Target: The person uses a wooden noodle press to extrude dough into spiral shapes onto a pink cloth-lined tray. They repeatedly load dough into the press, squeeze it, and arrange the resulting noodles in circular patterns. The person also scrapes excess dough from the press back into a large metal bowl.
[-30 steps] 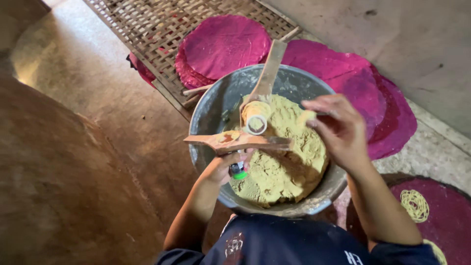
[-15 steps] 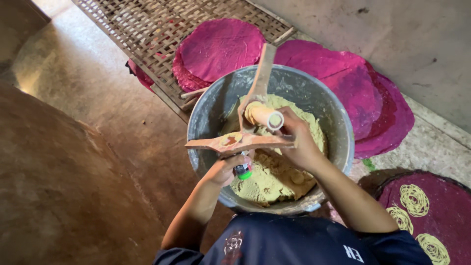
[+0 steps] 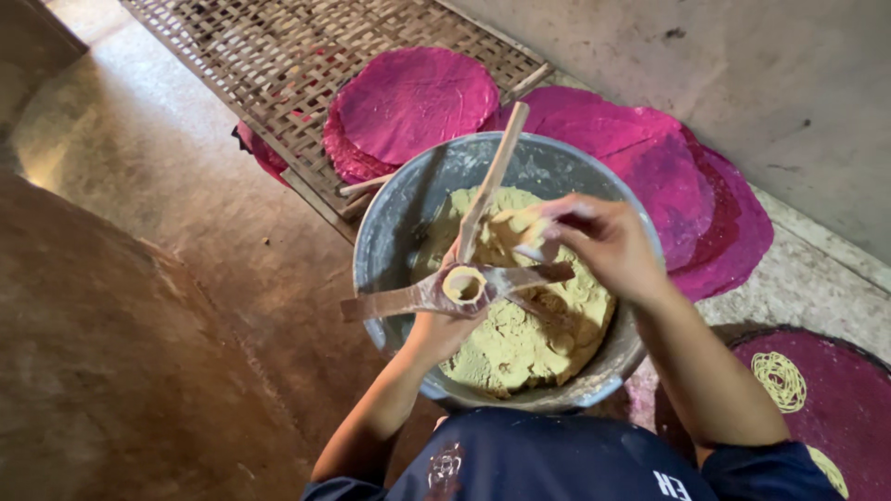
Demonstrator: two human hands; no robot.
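A grey metal basin on the floor holds a mound of yellow dough. My left hand grips a wooden press with a round opening and long wooden handles, held over the basin. My right hand hovers just right of the press with a lump of dough pinched in its fingers, close to the opening. The press's opening shows dough inside.
Round magenta mats lie behind the basin, partly on a woven bamboo tray. Another magenta mat at the right carries coiled yellow dough spirals. A concrete wall runs along the upper right.
My right hand came down from above the basin to the dough, then lifted a lump toward the press opening. The press's inner cylinder piece is no longer seen.
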